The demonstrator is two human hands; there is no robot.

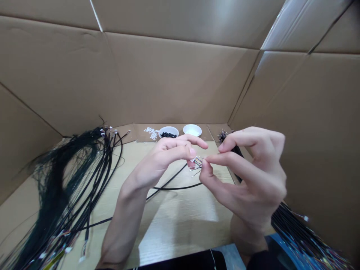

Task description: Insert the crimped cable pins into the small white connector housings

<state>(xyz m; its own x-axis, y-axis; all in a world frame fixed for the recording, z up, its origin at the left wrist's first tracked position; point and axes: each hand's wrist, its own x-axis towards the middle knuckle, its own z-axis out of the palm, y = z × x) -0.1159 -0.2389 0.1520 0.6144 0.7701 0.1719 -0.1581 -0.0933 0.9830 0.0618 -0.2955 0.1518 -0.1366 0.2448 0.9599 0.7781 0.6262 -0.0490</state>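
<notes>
While a thick bundle of black cables with small white connectors point(105, 157) lies on the left of the pale wooden bench point(180, 225), beside fine dark green strands point(56, 180), the left hand point(165, 155) pinches a small white plastic connector point(194, 159) between thumb and fingers above the bench. Behind it sit scattered small white pieces point(152, 133), a white round bowl of black pieces point(168, 132) and a second white round bowl point(192, 130). Thin wires point(199, 162) fan out beside the connector, where the right hand point(247, 172) closes thumb and forefinger on a wire end. More black cables with multicoloured wire ends point(306, 236) lie at far right.
</notes>
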